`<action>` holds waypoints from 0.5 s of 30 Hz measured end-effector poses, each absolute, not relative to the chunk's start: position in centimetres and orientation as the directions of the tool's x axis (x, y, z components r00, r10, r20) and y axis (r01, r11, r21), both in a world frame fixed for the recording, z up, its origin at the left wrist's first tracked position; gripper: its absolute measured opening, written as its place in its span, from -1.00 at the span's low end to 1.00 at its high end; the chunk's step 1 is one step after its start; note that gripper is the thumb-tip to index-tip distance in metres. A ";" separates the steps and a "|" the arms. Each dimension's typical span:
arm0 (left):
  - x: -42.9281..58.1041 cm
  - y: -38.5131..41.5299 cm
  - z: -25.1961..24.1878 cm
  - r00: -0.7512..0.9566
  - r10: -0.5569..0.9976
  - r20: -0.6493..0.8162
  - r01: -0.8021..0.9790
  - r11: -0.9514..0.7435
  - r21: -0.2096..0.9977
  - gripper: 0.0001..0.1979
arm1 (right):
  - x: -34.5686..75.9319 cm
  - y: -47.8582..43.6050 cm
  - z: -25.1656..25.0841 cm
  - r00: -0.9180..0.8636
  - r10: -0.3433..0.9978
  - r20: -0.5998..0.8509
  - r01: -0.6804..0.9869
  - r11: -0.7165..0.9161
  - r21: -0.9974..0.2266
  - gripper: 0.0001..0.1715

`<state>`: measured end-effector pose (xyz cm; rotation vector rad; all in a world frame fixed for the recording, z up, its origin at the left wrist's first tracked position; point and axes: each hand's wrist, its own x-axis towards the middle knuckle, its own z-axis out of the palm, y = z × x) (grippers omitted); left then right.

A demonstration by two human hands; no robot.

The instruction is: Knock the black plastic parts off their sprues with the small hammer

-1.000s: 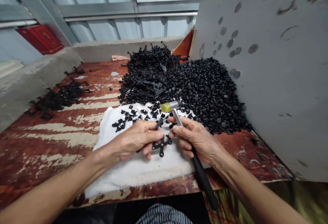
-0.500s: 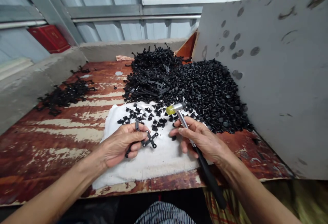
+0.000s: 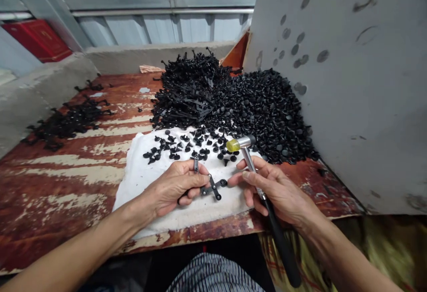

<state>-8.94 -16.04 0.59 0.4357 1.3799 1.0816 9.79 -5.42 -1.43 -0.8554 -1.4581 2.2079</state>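
My left hand (image 3: 172,186) is closed on a black plastic cross-shaped strip (image 3: 209,185) and holds it over the white cloth (image 3: 147,180). My right hand (image 3: 276,190) grips a small hammer (image 3: 248,155) with a yellow and metal head and a black handle. The fingertips of that hand touch the right end of the strip. Several small black caps (image 3: 187,146) lie loose on the cloth just beyond both hands.
A big pile of black caps (image 3: 267,114) and a pile of black strips (image 3: 187,91) lie behind the cloth on the worn red table (image 3: 66,172). A smaller heap of black parts (image 3: 63,120) sits far left. A grey board (image 3: 350,83) stands on the right.
My left hand moved the cross-shaped strip rightward, back toward my right hand, whose fingers now touch it. The hammer head shifted slightly right.
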 end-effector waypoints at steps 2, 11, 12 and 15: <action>-8.7 -15.9 0.6 -0.168 0.799 -0.577 -0.347 0.500 0.794 -0.85 | 9.9 -5.4 -1.6 -0.752 0.597 -0.280 0.008 -0.416 -0.909 -0.63; -8.6 -15.5 0.8 -0.218 0.763 -0.609 -0.365 0.515 0.776 -0.94 | 10.1 -5.1 -2.0 -0.781 0.580 -0.230 -0.036 -0.410 -0.912 -0.68; -8.6 -15.4 0.8 -0.224 0.761 -0.609 -0.364 0.514 0.776 -0.94 | 10.1 -5.0 -2.0 -0.783 0.578 -0.229 -0.042 -0.416 -0.908 -0.68; -8.5 -15.4 0.8 -0.231 0.758 -0.610 -0.366 0.513 0.777 -0.92 | 10.2 -5.0 -2.0 -0.784 0.576 -0.233 -0.048 -0.430 -0.902 -0.69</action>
